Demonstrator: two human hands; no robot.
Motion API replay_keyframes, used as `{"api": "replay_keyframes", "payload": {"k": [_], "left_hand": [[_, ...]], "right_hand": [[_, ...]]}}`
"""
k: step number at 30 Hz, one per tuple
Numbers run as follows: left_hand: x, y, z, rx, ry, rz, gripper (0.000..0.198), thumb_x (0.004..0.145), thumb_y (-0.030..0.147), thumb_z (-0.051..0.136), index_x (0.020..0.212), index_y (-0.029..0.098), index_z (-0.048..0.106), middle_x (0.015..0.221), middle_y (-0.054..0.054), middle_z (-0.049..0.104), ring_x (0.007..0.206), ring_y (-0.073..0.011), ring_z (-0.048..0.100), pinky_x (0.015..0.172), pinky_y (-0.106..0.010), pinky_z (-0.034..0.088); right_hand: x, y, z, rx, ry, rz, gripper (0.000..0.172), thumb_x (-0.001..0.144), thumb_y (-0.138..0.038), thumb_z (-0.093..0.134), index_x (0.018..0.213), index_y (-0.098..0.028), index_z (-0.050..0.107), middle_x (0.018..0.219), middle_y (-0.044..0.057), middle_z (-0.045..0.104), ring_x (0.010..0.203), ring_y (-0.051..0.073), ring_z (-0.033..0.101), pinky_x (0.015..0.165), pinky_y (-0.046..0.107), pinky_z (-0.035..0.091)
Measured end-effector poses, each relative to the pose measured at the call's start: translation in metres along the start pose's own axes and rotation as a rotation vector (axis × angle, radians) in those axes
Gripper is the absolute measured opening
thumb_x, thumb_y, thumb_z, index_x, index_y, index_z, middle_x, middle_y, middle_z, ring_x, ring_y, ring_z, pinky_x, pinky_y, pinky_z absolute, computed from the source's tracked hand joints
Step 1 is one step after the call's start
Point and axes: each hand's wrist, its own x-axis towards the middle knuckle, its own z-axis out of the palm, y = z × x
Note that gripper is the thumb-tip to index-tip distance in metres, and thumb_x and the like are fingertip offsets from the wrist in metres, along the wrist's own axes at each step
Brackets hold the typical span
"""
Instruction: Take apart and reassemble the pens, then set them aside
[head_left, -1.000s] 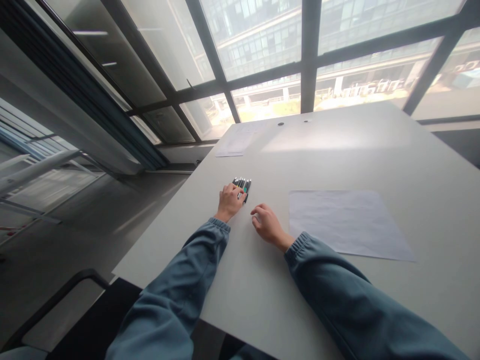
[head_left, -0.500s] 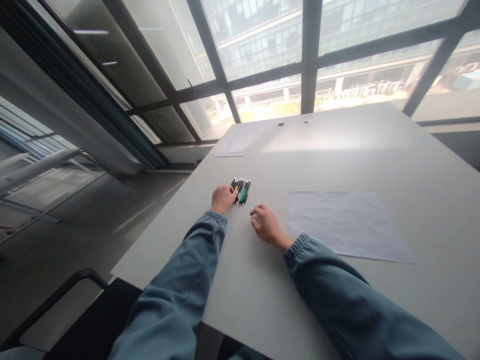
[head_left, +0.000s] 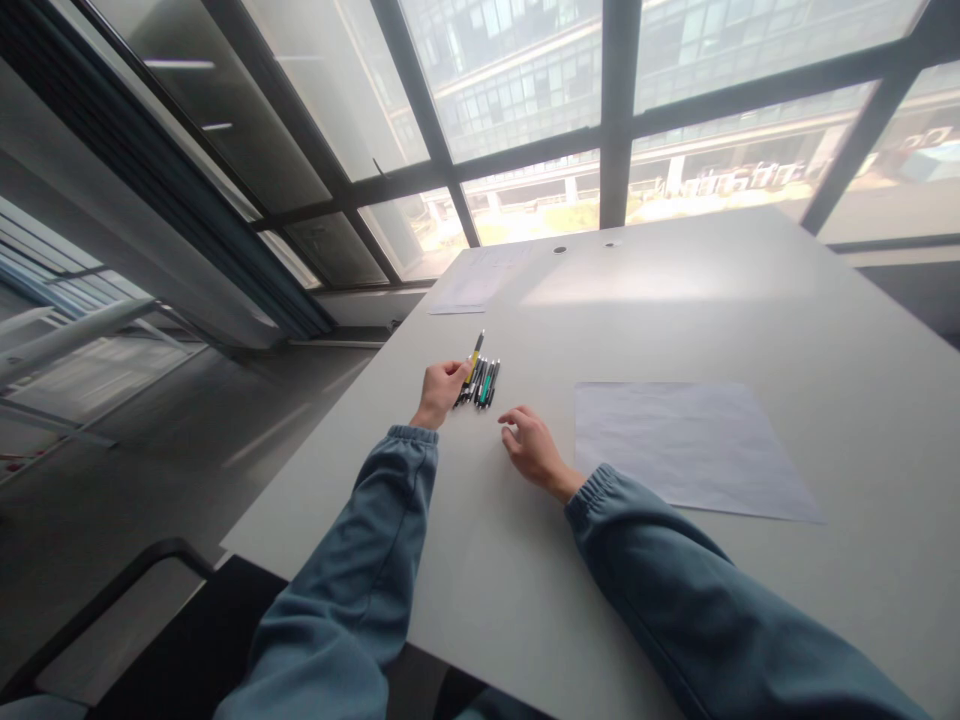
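One yellow-marked pen [head_left: 475, 352] in the left of two hands, several more beside it

One pen with a yellow section is pinched between the thumb and fingers of the left hand [head_left: 441, 388], its end pointing to the far side. It sticks out beyond the group of pens [head_left: 481, 384] on the left part of the counter [head_left: 637, 340]. That group lies close together, side by side; the left hand covers some of it, so an exact count cannot be made. Exactly one green-marked pen [head_left: 487, 382] shows among the dark ones, towards the group's right side.

The one right hand [head_left: 531, 445] is loosely curled, a narrow gap between thumb and index finger, and rests on the counter just to the near right of the pens, apart from them. Two blue-grey sleeves reach in from the near side.

One large white sheet [head_left: 697, 445] lies flat to the right, partly behind the right forearm. Paper [head_left: 459, 290] lies at the far left corner; whether one sheet or more cannot be told. Two small round fittings [head_left: 559, 250] sit along the far edge. One black chair [head_left: 187, 640] stands at the near left.
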Motion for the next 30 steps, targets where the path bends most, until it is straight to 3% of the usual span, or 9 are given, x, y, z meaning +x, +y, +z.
{"api": "replay_keyframes", "payload": {"k": [4, 7, 11, 15, 18, 21, 26, 30], "left_hand": [[-0.037, 0.033, 0.034, -0.294, -0.075, 0.016, 0.048, 0.08, 0.058, 0.072, 0.067, 0.013, 0.067, 0.054, 0.004, 0.049, 0.049, -0.0064, 0.038, 0.045, -0.02, 0.028], [-0.062, 0.055, 0.062, -0.418, -0.07, 0.061, 0.047, 0.08, 0.058, 0.074, 0.072, 0.013, 0.067, 0.061, 0.002, 0.054, 0.053, -0.0069, 0.045, 0.047, -0.018, 0.036], [-0.087, 0.073, 0.098, -0.572, -0.136, 0.067, 0.045, 0.081, 0.059, 0.074, 0.088, 0.015, 0.067, 0.067, 0.001, 0.059, 0.05, -0.0087, 0.051, 0.043, -0.019, 0.039], [-0.097, 0.082, 0.133, -0.591, -0.157, 0.197, 0.038, 0.087, 0.054, 0.071, 0.092, 0.016, 0.065, 0.077, -0.001, 0.063, 0.058, -0.0101, 0.058, 0.048, -0.02, 0.045], [-0.096, 0.087, 0.153, -0.612, -0.162, 0.283, 0.038, 0.087, 0.048, 0.073, 0.11, 0.018, 0.065, 0.08, -0.001, 0.065, 0.067, -0.0104, 0.06, 0.061, -0.021, 0.051], [-0.092, 0.09, 0.167, -0.652, -0.192, 0.274, 0.049, 0.085, 0.045, 0.076, 0.125, 0.02, 0.061, 0.08, 0.0, 0.067, 0.065, -0.0101, 0.059, 0.062, -0.022, 0.051], [-0.091, 0.087, 0.183, -0.601, -0.178, 0.232, 0.035, 0.081, 0.045, 0.078, 0.099, 0.015, 0.074, 0.082, -0.006, 0.075, 0.071, -0.0145, 0.067, 0.067, -0.027, 0.055], [-0.09, 0.078, 0.197, -0.596, -0.2, 0.174, 0.033, 0.077, 0.044, 0.081, 0.094, 0.015, 0.079, 0.084, -0.008, 0.077, 0.073, -0.0169, 0.069, 0.073, -0.032, 0.058]], "right_hand": [[0.009, -0.019, -0.008, 0.304, 0.15, 0.131, 0.023, 0.095, -0.032, 0.054, 0.109, -0.02, 0.067, 0.099, 0.008, 0.072, 0.09, 0.02, 0.069, 0.076, 0.033, 0.056], [0.014, -0.033, -0.021, 0.574, 0.233, 0.256, 0.032, 0.094, -0.045, 0.055, 0.109, -0.017, 0.062, 0.087, 0.007, 0.072, 0.071, 0.018, 0.069, 0.06, 0.03, 0.055], [0.009, -0.04, -0.051, 0.7, 0.343, 0.28, 0.034, 0.086, -0.049, 0.066, 0.098, -0.017, 0.063, 0.074, 0.003, 0.07, 0.062, 0.015, 0.065, 0.057, 0.028, 0.053], [-0.005, -0.03, -0.091, 0.618, 0.423, 0.229, 0.033, 0.085, -0.047, 0.07, 0.095, -0.016, 0.067, 0.072, 0.002, 0.069, 0.061, 0.014, 0.062, 0.059, 0.028, 0.051], [-0.016, -0.014, -0.128, 0.471, 0.505, 0.189, 0.031, 0.085, -0.045, 0.07, 0.095, -0.016, 0.069, 0.072, 0.002, 0.067, 0.061, 0.014, 0.06, 0.059, 0.028, 0.05], [-0.024, 0.003, -0.171, 0.285, 0.523, 0.139, 0.028, 0.086, -0.042, 0.069, 0.094, -0.016, 0.072, 0.069, 0.001, 0.064, 0.062, 0.014, 0.057, 0.059, 0.028, 0.047], [-0.032, 0.025, -0.23, 0.027, 0.523, 0.069, 0.023, 0.088, -0.037, 0.065, 0.097, -0.019, 0.076, 0.08, 0.004, 0.069, 0.07, 0.016, 0.059, 0.064, 0.029, 0.048], [-0.03, 0.035, -0.25, 0.032, 0.495, 0.077, 0.026, 0.085, -0.036, 0.068, 0.103, -0.018, 0.075, 0.08, 0.003, 0.069, 0.069, 0.015, 0.061, 0.065, 0.03, 0.051]]}}
